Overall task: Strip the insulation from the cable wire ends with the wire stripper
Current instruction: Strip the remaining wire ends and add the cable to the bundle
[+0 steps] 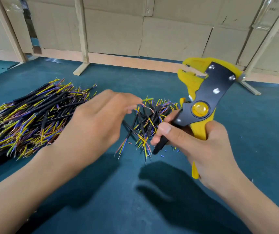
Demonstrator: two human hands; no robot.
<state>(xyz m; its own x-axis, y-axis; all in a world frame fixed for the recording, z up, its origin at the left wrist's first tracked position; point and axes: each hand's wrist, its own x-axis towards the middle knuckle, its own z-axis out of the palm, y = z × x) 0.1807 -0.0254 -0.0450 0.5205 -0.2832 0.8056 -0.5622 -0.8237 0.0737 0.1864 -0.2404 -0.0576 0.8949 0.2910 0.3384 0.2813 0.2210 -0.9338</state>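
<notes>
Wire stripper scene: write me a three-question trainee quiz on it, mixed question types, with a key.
1. True or false: the right hand grips the wire stripper by its handles.
2. What does the left hand pinch at its fingertips?
A. a green-yellow wire end
B. a screwdriver
C. a roll of tape
3. Fill in: the large pile of cables lies on the person's ___ side, on the blue table.

Key
1. True
2. A
3. left
</notes>
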